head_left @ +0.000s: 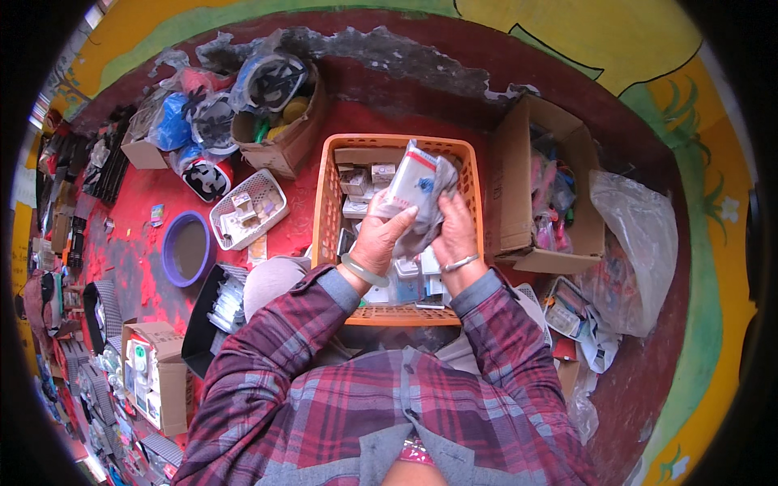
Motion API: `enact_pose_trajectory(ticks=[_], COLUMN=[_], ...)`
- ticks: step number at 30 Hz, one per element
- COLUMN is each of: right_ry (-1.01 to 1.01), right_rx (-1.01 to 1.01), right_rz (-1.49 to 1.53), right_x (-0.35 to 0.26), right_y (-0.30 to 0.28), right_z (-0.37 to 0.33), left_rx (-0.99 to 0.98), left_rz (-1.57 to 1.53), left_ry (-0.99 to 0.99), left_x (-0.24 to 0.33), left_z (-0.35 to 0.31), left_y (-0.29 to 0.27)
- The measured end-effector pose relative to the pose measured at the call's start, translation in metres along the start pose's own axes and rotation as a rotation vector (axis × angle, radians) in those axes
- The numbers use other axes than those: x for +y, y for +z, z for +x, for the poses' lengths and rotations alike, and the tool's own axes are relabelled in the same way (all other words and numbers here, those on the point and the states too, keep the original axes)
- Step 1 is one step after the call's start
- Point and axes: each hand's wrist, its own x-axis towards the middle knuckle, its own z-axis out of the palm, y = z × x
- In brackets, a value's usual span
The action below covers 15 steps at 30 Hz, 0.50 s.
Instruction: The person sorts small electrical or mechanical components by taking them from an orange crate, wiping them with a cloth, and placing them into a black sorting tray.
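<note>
Over the orange plastic basket [327, 162], both hands hold a flat white box [415, 172] with a red stripe and a blue mark. Crumpled grey plastic wrapping [440, 182] lies around its right side and lower end. My left hand [384, 241] is closed on the lower left of the box, thumb lying across the front. Closed on the right side of the wrapping is my right hand [456, 236], its fingers partly hidden behind it. Beneath them, several small white boxes [354, 180] lie in the basket.
At right stands a cardboard box [512, 178] of colourful packets, beside a clear plastic bag [640, 243]. A white basket [271, 182], a purple basin [172, 243] and a black bin [197, 320] are on the left. A carton of helmets [304, 134] stands behind.
</note>
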Motion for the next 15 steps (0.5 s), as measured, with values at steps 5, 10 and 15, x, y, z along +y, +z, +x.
enact_pose_trajectory(ticks=[5, 10, 15], right_ry=[-0.068, -0.278, -0.203], right_rx=[-0.041, -0.279, -0.108], right_rz=[-0.376, -0.783, -1.02], right_x=[-0.033, -0.021, -0.007], right_y=[-0.008, 0.0, 0.001], right_z=[0.008, 0.0, -0.004], left_rx=[0.076, -0.031, 0.06], left_rz=[0.076, -0.247, -0.358], left_ry=[-0.071, -0.245, -0.185], left_x=[0.028, 0.016, 0.008], left_z=[0.012, 0.009, 0.008], left_y=[-0.012, -0.009, -0.013])
